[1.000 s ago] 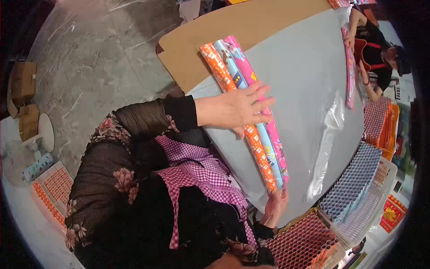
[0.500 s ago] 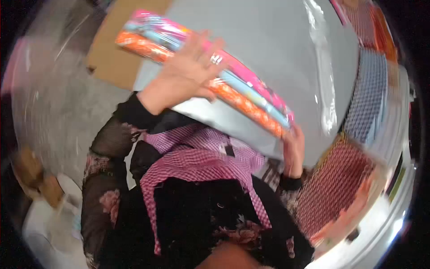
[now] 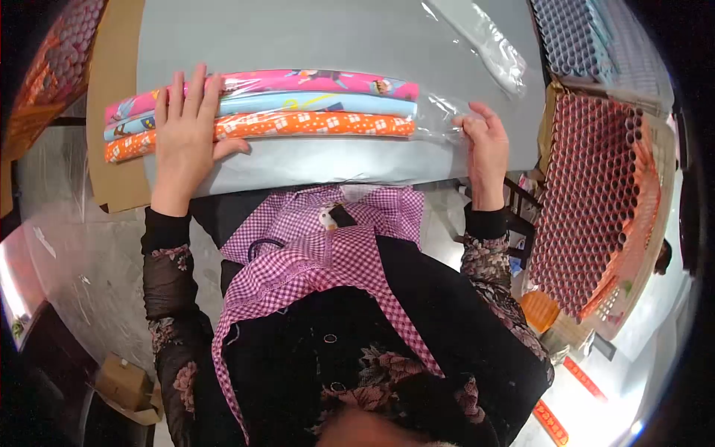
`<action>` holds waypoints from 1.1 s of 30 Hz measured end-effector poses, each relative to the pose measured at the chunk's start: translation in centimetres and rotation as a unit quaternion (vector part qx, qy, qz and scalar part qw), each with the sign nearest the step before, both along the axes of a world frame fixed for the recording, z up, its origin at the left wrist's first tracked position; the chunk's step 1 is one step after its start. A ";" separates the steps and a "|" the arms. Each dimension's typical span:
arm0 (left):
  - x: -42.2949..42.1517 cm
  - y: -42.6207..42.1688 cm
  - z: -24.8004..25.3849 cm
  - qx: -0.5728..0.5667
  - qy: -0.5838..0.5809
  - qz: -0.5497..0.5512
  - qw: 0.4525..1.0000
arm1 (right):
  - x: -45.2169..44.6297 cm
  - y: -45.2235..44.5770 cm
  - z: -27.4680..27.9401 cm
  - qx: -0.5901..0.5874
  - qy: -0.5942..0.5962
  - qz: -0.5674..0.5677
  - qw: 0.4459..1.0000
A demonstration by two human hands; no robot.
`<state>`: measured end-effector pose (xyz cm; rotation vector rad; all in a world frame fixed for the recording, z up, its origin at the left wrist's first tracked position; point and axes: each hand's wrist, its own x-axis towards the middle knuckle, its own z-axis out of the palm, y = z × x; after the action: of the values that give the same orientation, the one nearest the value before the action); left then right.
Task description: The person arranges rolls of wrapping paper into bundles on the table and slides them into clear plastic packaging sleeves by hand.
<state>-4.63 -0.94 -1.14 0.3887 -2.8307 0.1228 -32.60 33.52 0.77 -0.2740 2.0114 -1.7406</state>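
Note:
Three rolls of patterned wrapping paper lie side by side on a grey work surface (image 3: 261, 37): a pink roll (image 3: 320, 80), a light blue roll (image 3: 268, 103) and an orange roll (image 3: 313, 124) with white gift shapes. A clear plastic sleeve (image 3: 439, 118) covers them and runs loose past their right ends. My left hand (image 3: 185, 138) lies flat across the rolls near their left end, fingers apart. At the sleeve's loose end, my right hand (image 3: 488, 145) is closed, thumb and fingers pinched on the film.
Crumpled clear plastic (image 3: 488, 48) lies at the surface's far right. Brown cardboard (image 3: 112, 82) edges the left side. Stacked red rolls (image 3: 588, 201) and blue-grey rolls (image 3: 570, 37) stand end-on at the right. A cardboard box (image 3: 125, 384) sits low at the left.
The rolls have gone from slanted to nearly level, lower and further left. My left hand has moved left along them. My right hand has left their right end and now pinches the loose film.

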 end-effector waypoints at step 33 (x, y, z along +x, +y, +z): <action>-3.0 1.5 -0.2 0.077 -0.032 0.052 0.995 | -0.1 -1.3 0.9 0.175 -0.088 0.276 0.941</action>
<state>-7.60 0.57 -1.39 0.5773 -2.8929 -0.0646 -32.66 32.20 1.65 -0.4877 1.8380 -1.0082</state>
